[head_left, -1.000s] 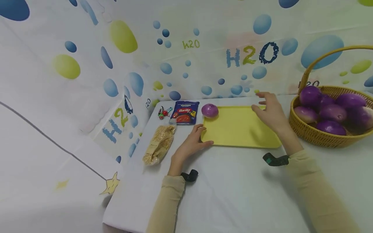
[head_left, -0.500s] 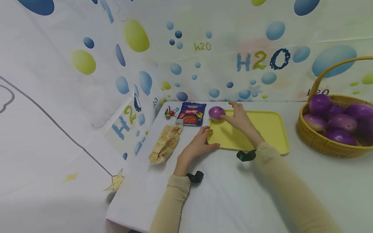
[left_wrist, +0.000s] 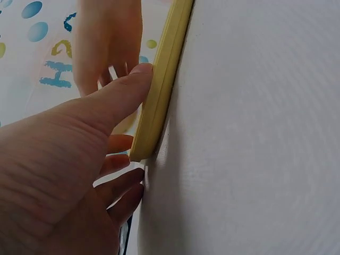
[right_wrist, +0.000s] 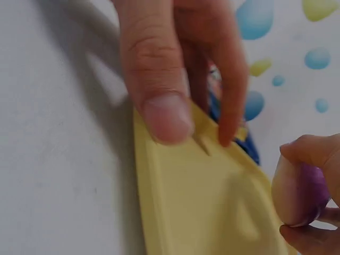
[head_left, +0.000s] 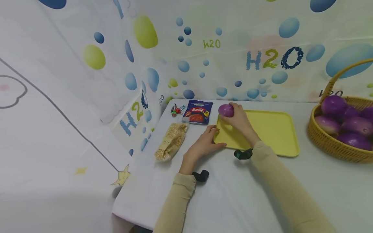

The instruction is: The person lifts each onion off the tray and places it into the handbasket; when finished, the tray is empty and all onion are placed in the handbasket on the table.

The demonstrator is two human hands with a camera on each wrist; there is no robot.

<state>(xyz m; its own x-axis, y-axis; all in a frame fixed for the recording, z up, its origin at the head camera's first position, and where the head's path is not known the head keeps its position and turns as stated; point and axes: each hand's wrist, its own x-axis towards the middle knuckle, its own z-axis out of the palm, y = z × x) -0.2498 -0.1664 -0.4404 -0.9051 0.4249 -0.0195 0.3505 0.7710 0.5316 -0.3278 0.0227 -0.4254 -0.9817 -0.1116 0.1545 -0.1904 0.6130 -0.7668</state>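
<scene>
My right hand (head_left: pixel 241 121) reaches over the yellow tray (head_left: pixel 271 131) and grips a round purple eggplant (head_left: pixel 225 110) at its back left corner. In the right wrist view the eggplant (right_wrist: pixel 308 192) shows a pale side and sits between thumb and fingers. My left hand (head_left: pixel 201 144) holds the tray's front left corner. Seen from the left wrist, the thumb lies against the front wall of the tray (left_wrist: pixel 159 101), while two fingers touch around the corner.
On the right stands a wicker basket (head_left: pixel 332 149) with several purple eggplants (head_left: pixel 356 126). To the left lie a Barilla pouch (head_left: pixel 198 112), a clear bag of tan pieces (head_left: pixel 172 142) and a small red-green cluster (head_left: pixel 176 110). A patterned wall cloth (head_left: pixel 230 69) rises behind.
My right hand has moved left across the tray from its right side and taken hold of the eggplant. The left hand stays at the tray's corner. The head view has shifted right.
</scene>
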